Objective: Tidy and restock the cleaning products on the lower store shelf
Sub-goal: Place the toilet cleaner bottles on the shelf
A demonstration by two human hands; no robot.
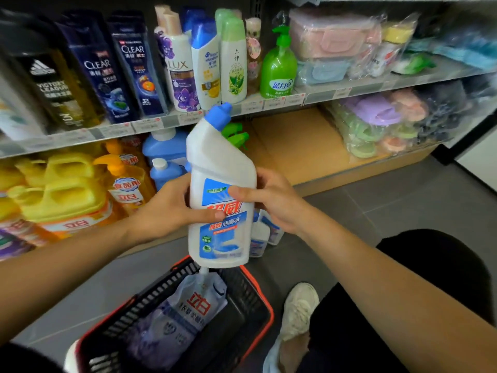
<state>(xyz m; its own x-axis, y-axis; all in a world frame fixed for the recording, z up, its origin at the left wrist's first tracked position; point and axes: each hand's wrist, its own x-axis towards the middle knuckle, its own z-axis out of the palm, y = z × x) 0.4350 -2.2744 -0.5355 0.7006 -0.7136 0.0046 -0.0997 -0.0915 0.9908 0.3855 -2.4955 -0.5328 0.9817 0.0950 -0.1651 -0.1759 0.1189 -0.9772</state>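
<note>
white plastic toilet-cleaner bottle with a blue angled cap and a blue-and-red label was upright, tilted slightly, in the air in front of the front edge of the lower wooden shelf and above the far rim of a black plastic basket with a red rim. the left hand gripped the bottle's left side, thumb across the label and fingers wrapped behind. the right hand held the right side, thumb pressed on the upper label and fingers curled round the back. the basket stood on the grey tiled floor and held a pale purple-and-white refill pouch with red characters. two smaller white bottles with blue labels showed partly behind the held bottle, below the right hand, near the shelf's front edge; what they stood on could not be told. towards the left end of the lower shelf stood yellow handled jugs, orange pump bottles, blue bottles with white caps and green spray triggers; the middle of the shelf showed bare board. on the upper shelf stood a row of shampoo bottles and a green pump bottle. a white sneaker rested on the floor beside the basket's right edge.
</note>
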